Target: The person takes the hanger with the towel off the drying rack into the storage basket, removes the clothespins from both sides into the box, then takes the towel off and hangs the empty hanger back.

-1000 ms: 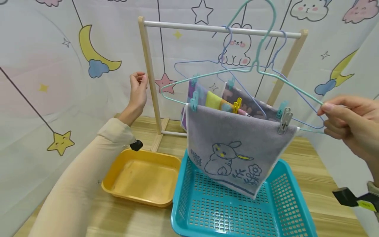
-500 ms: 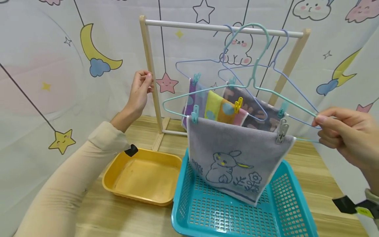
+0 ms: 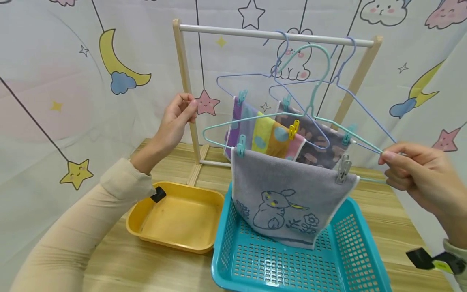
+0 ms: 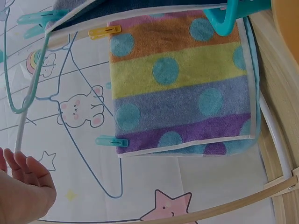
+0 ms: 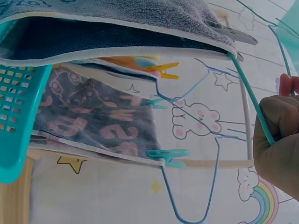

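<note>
My right hand [image 3: 423, 170] grips the right end of a mint-green clothes hanger [image 3: 324, 119], which hangs in the air before the rack. A grey towel [image 3: 288, 170] with a rabbit drawing is folded over its lower bar. A teal clothespin [image 3: 240, 146] pins the towel's left corner and a grey clothespin [image 3: 343, 168] its right corner. My left hand [image 3: 175, 121] is raised in front of the rack's left post, fingers loosely bent with nothing in them. In the left wrist view that hand [image 4: 28, 191] lies apart from the hanger's end.
Behind stands a drying rack [image 3: 233, 30] with two blue hangers. They carry a striped dotted towel [image 3: 266, 134] and a dark patterned towel [image 3: 321, 154], both clipped. A teal basket [image 3: 284, 263] stands below, beside a yellow tray [image 3: 175, 215] on the wooden tabletop [image 3: 146, 267].
The mint-green hanger and its towel have come down, the hook dropping below the rack's top bar. My right hand has lowered and shifted left. My left hand has moved right, towards the hanger.
</note>
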`<control>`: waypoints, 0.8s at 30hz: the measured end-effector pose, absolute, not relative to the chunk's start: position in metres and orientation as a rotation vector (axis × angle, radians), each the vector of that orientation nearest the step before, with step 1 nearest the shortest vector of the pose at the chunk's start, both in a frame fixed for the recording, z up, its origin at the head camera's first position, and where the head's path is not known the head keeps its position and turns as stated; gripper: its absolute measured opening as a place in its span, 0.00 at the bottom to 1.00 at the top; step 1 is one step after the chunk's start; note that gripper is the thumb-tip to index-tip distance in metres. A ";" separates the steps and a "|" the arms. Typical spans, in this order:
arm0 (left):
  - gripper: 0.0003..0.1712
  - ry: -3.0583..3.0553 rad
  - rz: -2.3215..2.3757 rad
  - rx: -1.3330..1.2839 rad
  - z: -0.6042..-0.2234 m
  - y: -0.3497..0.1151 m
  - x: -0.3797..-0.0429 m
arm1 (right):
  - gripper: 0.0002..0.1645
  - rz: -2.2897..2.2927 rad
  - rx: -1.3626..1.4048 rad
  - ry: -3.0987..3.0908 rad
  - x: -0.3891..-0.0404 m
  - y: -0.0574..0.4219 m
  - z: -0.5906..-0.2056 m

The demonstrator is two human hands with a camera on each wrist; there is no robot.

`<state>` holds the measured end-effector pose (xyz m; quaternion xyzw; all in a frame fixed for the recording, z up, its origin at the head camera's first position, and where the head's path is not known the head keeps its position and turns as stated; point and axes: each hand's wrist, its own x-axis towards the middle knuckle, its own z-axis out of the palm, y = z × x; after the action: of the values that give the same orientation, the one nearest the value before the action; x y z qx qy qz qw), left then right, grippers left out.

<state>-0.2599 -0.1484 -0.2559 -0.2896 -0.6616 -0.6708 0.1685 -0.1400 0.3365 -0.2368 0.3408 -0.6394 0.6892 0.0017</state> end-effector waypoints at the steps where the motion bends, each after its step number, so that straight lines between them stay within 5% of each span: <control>1: 0.04 -1.890 -1.891 -0.850 -0.256 -0.147 -0.257 | 0.23 2.165 1.068 -2.009 -0.140 0.337 -0.238; 24: 0.06 -2.085 -1.730 -1.205 -0.269 -0.139 -0.212 | 0.26 2.284 1.197 -2.015 -0.136 0.345 -0.282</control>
<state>-0.2124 -0.1395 -0.2695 -0.4048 -0.7003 -0.5813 0.0882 -0.1364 0.3453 -0.2819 0.3650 -0.6144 0.6965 -0.0656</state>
